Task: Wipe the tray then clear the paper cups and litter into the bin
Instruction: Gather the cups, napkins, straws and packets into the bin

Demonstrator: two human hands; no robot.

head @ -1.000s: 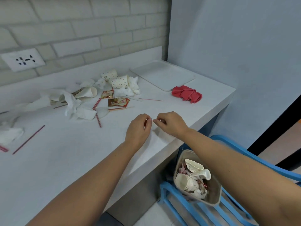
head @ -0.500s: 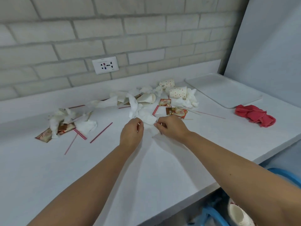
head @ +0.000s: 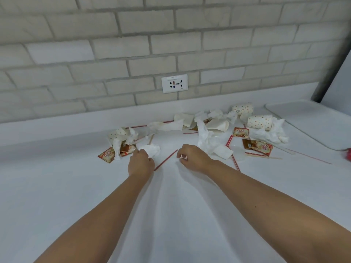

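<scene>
Left hand (head: 140,164) pinched tissue (head: 151,149); right hand (head: 193,158) curled (whether holding anything, could not tell). Step called for firm bunching, straw (head: 165,160) gathered alongside.

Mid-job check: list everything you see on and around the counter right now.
paper cups: at least five, white, some dotted, lying at the back
tissues: several, white, crumpled through the pile
sachets: about five, brown-red, flat among the litter
straws: several, red, scattered; one between the hands
tray: one, white, far right
cloth: one, red, sliver at right edge
socket: one, white, brick wall
counter: one, white, under everything
left hand: pinching nearest tissue
right hand: fingers curled, contents unclear
</scene>
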